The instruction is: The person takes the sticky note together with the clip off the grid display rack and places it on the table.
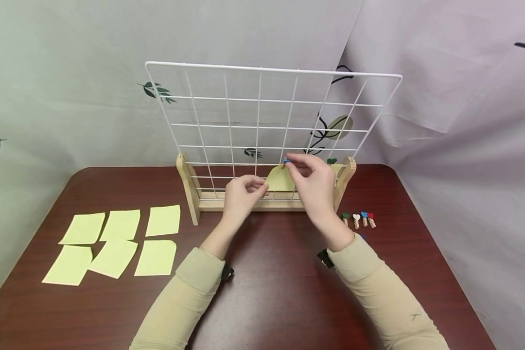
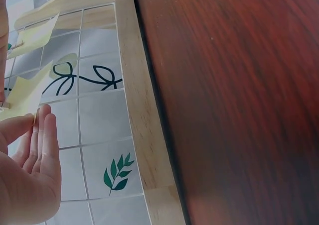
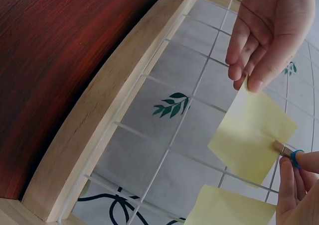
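My left hand pinches the lower left corner of a yellow sticky note between thumb and fingers. The note lies against a white wire grid that stands upright in a wooden base. At the note's upper edge, my right hand pinches a small wooden clothespin with a blue top; its tip overlaps the paper and a grid wire. Beside it on the right, a second yellow note hangs on the grid by a clothespin with a green heart, partly hidden behind the right hand.
Several loose yellow notes lie in two rows on the dark red table at the left. Right of the grid lie several small heart clothespins, in green, white, blue and red. A patterned curtain hangs behind the table.
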